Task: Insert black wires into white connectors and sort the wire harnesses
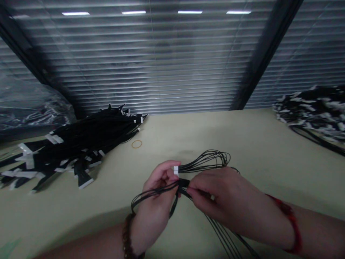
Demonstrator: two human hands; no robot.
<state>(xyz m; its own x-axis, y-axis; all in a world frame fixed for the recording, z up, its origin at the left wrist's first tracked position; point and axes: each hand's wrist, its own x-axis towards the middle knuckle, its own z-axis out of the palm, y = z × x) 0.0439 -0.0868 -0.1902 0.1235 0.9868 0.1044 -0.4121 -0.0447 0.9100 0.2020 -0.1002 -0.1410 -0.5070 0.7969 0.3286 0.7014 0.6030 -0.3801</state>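
Observation:
Near the front middle of the table, my left hand point(157, 201) is closed round a bundle of thin black wires point(207, 160). At its fingertips sits a small white connector point(176, 170), with wires looping out of it to the right. My right hand point(218, 190) pinches a short piece of black tape point(184, 182) at the bundle, just right of the left fingers. Some wires loop back over the left wrist, while others run down past the right hand and out of the bottom edge. The left palm hides part of the bundle.
A pile of black wire harnesses point(88, 136) with white ends lies at the left. Beside it is a yellow rubber band point(137, 144). Another heap of harnesses point(318, 111) is at the right. Clear plastic wrapping point(35, 104) stands far left; window blinds point(172, 61) rise behind the table point(256, 144).

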